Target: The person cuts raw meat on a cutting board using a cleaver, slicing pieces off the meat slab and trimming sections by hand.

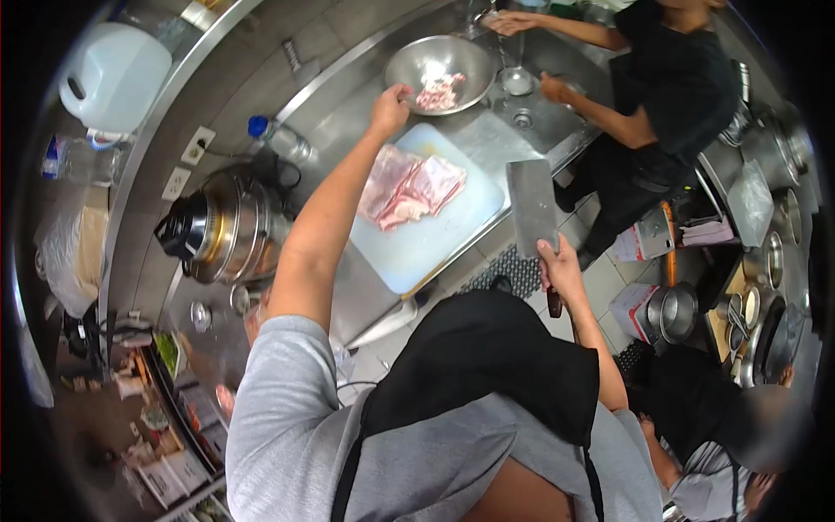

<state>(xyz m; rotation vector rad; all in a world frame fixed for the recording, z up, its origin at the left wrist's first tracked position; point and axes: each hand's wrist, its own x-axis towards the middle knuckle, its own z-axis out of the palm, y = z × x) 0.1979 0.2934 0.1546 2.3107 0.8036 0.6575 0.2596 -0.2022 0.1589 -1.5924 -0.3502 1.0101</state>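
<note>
My left hand (390, 110) grips the near-left rim of a metal bowl (477, 59), which holds small pieces of pale pink meat (440, 93). Closer to me lies a white cutting board (409, 254) with a large slab of raw meat (409, 187) on it. In my right hand (564, 271) is a cleaver (532, 204), its broad blade pointing away from me, off the right side of the board. The fingers of that hand wrap around the dark handle.
A co-worker (674, 83) stands at the sink (557, 100) on the right, holding a ladle (517, 82) near running water. Another person (696, 409) is at the lower right. A glass-bowled appliance (230, 228) and a plastic bottle (278, 137) stand left of the board.
</note>
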